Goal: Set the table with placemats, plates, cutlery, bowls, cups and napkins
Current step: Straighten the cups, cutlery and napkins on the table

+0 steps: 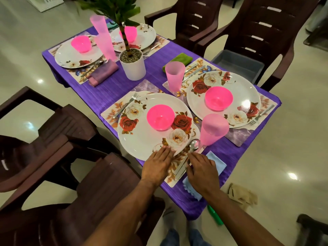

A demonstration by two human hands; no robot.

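The nearest setting has a floral plate [142,139] with a pink bowl [160,119] in it, on a floral placemat [110,112]. A fork [126,104] lies to its left, a spoon [194,145] and a pink cup [213,129] to its right. My left hand [158,166] lies flat with its fingertips on the plate's near rim. My right hand [201,172] rests with bent fingers on a light blue napkin [217,163] beside the spoon handle. Three other settings stand complete with plates, bowls and cups.
A white potted plant [132,65] stands mid-table on the purple cloth [159,55]. Brown plastic chairs [248,32] ring the table; one holds a grey tub [237,63]. A beige rag [242,195] and a green object [215,215] lie on the floor at the right.
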